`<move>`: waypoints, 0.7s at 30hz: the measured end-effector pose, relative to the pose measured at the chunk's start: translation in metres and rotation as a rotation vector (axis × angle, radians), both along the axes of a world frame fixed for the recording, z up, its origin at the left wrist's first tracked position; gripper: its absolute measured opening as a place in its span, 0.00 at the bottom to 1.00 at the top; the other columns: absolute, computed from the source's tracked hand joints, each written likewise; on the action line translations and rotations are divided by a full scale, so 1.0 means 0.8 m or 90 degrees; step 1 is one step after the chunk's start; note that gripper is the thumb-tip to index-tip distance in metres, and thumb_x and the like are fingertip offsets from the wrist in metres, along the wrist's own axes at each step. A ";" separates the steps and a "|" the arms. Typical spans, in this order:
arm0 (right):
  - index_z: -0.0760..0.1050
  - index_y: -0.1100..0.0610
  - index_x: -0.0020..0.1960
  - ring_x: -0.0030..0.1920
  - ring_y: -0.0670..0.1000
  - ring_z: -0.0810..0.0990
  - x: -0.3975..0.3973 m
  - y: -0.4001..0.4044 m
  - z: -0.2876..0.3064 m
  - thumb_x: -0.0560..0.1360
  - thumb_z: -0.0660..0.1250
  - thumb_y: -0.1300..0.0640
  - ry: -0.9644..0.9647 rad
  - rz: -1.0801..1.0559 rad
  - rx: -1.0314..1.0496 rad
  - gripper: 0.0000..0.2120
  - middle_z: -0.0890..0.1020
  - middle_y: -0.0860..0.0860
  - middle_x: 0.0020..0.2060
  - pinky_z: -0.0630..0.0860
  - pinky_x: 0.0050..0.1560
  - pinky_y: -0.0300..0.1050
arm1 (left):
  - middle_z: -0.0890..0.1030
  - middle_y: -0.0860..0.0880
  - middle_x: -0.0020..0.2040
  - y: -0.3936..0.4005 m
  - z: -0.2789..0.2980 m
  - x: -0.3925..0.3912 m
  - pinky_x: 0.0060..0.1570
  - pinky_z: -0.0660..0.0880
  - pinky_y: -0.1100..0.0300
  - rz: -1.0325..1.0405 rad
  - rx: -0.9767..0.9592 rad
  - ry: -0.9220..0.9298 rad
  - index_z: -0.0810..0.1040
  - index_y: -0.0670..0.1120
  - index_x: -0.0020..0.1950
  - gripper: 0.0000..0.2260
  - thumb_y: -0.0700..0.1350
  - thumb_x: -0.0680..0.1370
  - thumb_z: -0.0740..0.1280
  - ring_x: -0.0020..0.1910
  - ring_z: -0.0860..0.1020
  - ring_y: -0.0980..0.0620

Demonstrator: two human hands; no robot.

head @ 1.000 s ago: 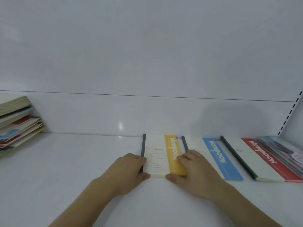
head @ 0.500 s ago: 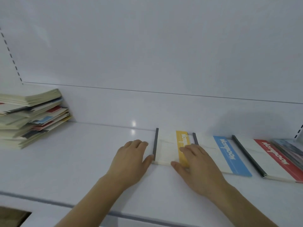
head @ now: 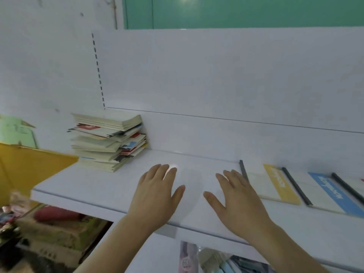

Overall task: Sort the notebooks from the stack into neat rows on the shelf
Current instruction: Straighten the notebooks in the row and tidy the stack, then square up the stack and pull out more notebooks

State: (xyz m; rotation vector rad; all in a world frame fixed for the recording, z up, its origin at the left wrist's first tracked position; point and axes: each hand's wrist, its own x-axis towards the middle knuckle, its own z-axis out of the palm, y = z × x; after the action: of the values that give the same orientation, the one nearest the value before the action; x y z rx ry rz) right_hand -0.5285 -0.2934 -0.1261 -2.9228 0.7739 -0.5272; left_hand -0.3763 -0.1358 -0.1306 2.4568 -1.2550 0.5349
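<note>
**Both hands hovering empty over the shelf**

The left hand (head: 157, 194) is stretching out flat over the white shelf (head: 88, 184), fingers straight and slightly spread, thumb pointing toward the other hand, and it is holding nothing. The right hand (head: 236, 198) is lying in the same way just beside it, palm down, fingers relaxed and apart, also gripping nothing. Whether either palm is actually touching the shelf or floating just above it is hard to tell from this angle.

Well away to the left of the left hand and further back, the stack of notebooks (head: 108, 142) is sitting unevenly against the back panel (head: 216, 75), with covers jutting out at different angles.

Just to the right of the right hand, the yellow-striped notebook (head: 275, 184) is lying flat, its dark spine running close past the fingertips of that hand; they may be overlapping its edge. Beyond it, further right, the blue-striped notebook (head: 325, 190) is lying flat alongside, and past that a third dark spine (head: 346, 187) is showing at the edge of the view.

Below the hands, under the shelf's front edge, blurred packaged goods (head: 59, 233) are filling a lower level.
</note>
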 end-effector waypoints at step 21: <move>0.65 0.53 0.72 0.73 0.51 0.63 0.309 0.134 0.052 0.78 0.44 0.33 -0.140 0.145 -0.020 0.33 0.70 0.49 0.70 0.62 0.73 0.45 | 0.71 0.52 0.74 0.162 0.058 0.255 0.72 0.64 0.54 0.116 -0.073 0.007 0.68 0.50 0.76 0.25 0.60 0.83 0.55 0.74 0.67 0.51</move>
State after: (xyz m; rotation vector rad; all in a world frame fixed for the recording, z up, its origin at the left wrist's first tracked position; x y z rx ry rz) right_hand -0.2810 -0.1863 -0.0846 -2.8629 0.4055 -0.8235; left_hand -0.1726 -0.0063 -0.0840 2.4858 -0.9733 0.6210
